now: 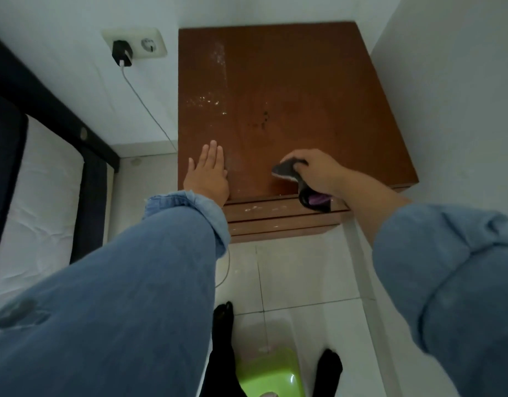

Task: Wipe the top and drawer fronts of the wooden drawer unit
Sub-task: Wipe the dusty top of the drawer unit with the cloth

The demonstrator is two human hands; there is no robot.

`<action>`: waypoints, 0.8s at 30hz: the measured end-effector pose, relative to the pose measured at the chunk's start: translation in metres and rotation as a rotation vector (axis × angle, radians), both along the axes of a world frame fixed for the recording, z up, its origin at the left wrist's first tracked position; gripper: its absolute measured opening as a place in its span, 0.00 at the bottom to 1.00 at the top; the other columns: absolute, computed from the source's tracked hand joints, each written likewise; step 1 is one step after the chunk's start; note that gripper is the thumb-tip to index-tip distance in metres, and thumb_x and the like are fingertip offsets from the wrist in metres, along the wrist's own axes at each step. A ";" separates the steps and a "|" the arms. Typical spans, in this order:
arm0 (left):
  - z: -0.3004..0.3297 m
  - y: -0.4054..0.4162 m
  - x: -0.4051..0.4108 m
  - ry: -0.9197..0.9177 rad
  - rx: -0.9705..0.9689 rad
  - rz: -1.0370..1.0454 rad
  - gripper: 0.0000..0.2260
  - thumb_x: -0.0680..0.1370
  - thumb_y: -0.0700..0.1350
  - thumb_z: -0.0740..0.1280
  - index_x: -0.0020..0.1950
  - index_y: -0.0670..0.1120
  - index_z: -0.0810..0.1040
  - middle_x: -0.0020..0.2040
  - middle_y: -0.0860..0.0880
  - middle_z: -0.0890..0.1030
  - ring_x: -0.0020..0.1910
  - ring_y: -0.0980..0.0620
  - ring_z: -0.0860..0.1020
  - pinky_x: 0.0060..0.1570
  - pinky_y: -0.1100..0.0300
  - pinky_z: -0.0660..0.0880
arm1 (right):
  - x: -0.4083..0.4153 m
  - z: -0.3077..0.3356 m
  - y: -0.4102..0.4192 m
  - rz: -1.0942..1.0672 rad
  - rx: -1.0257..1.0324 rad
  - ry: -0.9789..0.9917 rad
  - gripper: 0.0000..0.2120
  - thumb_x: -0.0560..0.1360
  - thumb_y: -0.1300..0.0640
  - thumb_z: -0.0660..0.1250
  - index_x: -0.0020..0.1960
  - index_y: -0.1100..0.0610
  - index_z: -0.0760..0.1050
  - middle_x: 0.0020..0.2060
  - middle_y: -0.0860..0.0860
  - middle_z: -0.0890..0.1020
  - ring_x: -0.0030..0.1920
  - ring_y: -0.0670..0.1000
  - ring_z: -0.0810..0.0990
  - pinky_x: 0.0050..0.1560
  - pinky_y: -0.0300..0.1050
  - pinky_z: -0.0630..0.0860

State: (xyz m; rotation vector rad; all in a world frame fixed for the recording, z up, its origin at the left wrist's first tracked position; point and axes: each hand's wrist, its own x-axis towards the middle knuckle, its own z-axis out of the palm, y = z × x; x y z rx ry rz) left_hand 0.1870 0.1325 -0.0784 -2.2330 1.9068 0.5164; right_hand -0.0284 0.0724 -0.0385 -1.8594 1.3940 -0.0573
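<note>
Hands on a brown wooden drawer unit (290,90), seen from above.

The right hand (318,173) curls its fingers around a dark grey cloth (287,170) near the top's front edge; one end pokes out leftward past the fingers, the other (with a purple patch) hangs over the front onto the top drawer front (275,210). The cloth runs roughly left to front-right. The left hand (208,174) lies flat, fingers straight and together, near the front left corner.

One drawer unit (290,96) — one cloth (287,170) — two hands.
</note>
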 end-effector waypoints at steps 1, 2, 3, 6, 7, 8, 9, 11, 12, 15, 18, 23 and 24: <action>0.000 0.000 0.000 -0.006 -0.013 -0.006 0.24 0.84 0.46 0.45 0.78 0.42 0.42 0.79 0.47 0.40 0.77 0.49 0.41 0.75 0.46 0.44 | 0.005 0.004 -0.013 -0.028 -0.013 -0.011 0.13 0.81 0.61 0.55 0.55 0.49 0.76 0.51 0.49 0.77 0.43 0.47 0.74 0.40 0.39 0.68; 0.001 0.001 0.000 -0.012 -0.018 -0.010 0.24 0.84 0.46 0.45 0.78 0.42 0.42 0.79 0.47 0.40 0.77 0.49 0.41 0.75 0.46 0.44 | 0.011 0.008 -0.026 -0.041 -0.031 -0.017 0.13 0.81 0.61 0.54 0.57 0.50 0.76 0.50 0.49 0.76 0.40 0.46 0.73 0.37 0.38 0.67; 0.000 0.000 0.000 -0.017 -0.016 -0.013 0.24 0.84 0.46 0.45 0.78 0.42 0.42 0.79 0.47 0.40 0.77 0.49 0.40 0.75 0.46 0.44 | 0.018 0.009 -0.040 -0.043 -0.055 -0.018 0.14 0.81 0.61 0.54 0.58 0.50 0.76 0.50 0.49 0.76 0.40 0.46 0.73 0.38 0.38 0.67; -0.002 -0.003 0.000 -0.025 -0.015 -0.007 0.24 0.84 0.46 0.45 0.78 0.42 0.40 0.79 0.47 0.38 0.77 0.49 0.39 0.75 0.46 0.43 | 0.040 0.011 -0.082 -0.061 -0.106 -0.030 0.14 0.81 0.60 0.54 0.60 0.52 0.76 0.57 0.51 0.77 0.51 0.51 0.74 0.48 0.42 0.68; -0.004 -0.003 0.000 -0.021 -0.017 -0.004 0.24 0.84 0.46 0.45 0.78 0.42 0.40 0.79 0.47 0.38 0.77 0.49 0.39 0.75 0.46 0.43 | 0.047 0.010 -0.095 -0.079 -0.116 -0.038 0.14 0.81 0.60 0.55 0.60 0.52 0.76 0.60 0.52 0.77 0.53 0.52 0.74 0.49 0.43 0.69; -0.006 -0.003 0.000 -0.015 -0.023 -0.002 0.24 0.84 0.46 0.44 0.78 0.43 0.39 0.78 0.48 0.38 0.77 0.49 0.39 0.75 0.46 0.42 | 0.054 0.009 -0.109 -0.096 -0.132 -0.043 0.14 0.81 0.61 0.55 0.61 0.53 0.76 0.61 0.53 0.77 0.56 0.53 0.74 0.51 0.44 0.70; -0.008 -0.003 0.001 -0.006 -0.027 -0.002 0.24 0.84 0.46 0.44 0.78 0.43 0.39 0.78 0.48 0.37 0.77 0.49 0.38 0.75 0.47 0.42 | 0.061 0.007 -0.121 -0.107 -0.153 -0.044 0.14 0.81 0.61 0.55 0.61 0.53 0.76 0.62 0.53 0.77 0.58 0.54 0.75 0.54 0.44 0.71; -0.013 -0.001 0.001 0.005 -0.035 0.003 0.25 0.84 0.47 0.44 0.78 0.43 0.38 0.78 0.48 0.36 0.77 0.50 0.37 0.75 0.47 0.41 | 0.072 0.002 -0.145 -0.120 -0.195 -0.023 0.15 0.80 0.61 0.55 0.61 0.53 0.76 0.63 0.54 0.76 0.62 0.55 0.74 0.59 0.46 0.71; -0.016 -0.002 0.003 0.007 -0.036 0.004 0.25 0.83 0.47 0.44 0.77 0.44 0.38 0.78 0.49 0.36 0.77 0.50 0.37 0.75 0.47 0.41 | 0.077 -0.002 -0.156 -0.128 -0.209 0.000 0.15 0.80 0.61 0.55 0.61 0.53 0.76 0.63 0.54 0.76 0.62 0.56 0.74 0.59 0.46 0.71; -0.022 -0.004 0.004 0.027 -0.046 0.009 0.25 0.83 0.47 0.44 0.77 0.45 0.37 0.78 0.50 0.35 0.76 0.51 0.36 0.75 0.47 0.40 | 0.083 -0.020 -0.177 -0.121 -0.221 0.100 0.15 0.81 0.59 0.55 0.62 0.50 0.75 0.66 0.56 0.71 0.63 0.59 0.72 0.59 0.47 0.70; -0.026 -0.008 0.008 0.017 -0.050 0.005 0.25 0.83 0.47 0.44 0.77 0.45 0.37 0.78 0.50 0.35 0.76 0.51 0.36 0.74 0.47 0.39 | 0.087 -0.035 -0.180 -0.147 -0.211 0.123 0.14 0.81 0.56 0.54 0.61 0.47 0.74 0.64 0.55 0.69 0.61 0.59 0.72 0.53 0.45 0.68; -0.020 -0.008 0.008 0.002 -0.018 0.013 0.25 0.83 0.47 0.44 0.77 0.45 0.37 0.78 0.50 0.36 0.77 0.51 0.36 0.74 0.47 0.40 | 0.075 -0.045 -0.140 -0.140 -0.182 0.032 0.13 0.81 0.57 0.54 0.56 0.48 0.76 0.51 0.49 0.66 0.52 0.54 0.70 0.49 0.43 0.66; -0.018 -0.008 0.008 0.002 -0.016 0.013 0.25 0.84 0.47 0.44 0.78 0.45 0.38 0.78 0.50 0.36 0.77 0.51 0.37 0.75 0.47 0.40 | 0.071 -0.048 -0.125 -0.126 -0.187 0.017 0.13 0.81 0.57 0.54 0.55 0.48 0.77 0.51 0.49 0.66 0.50 0.54 0.70 0.48 0.43 0.67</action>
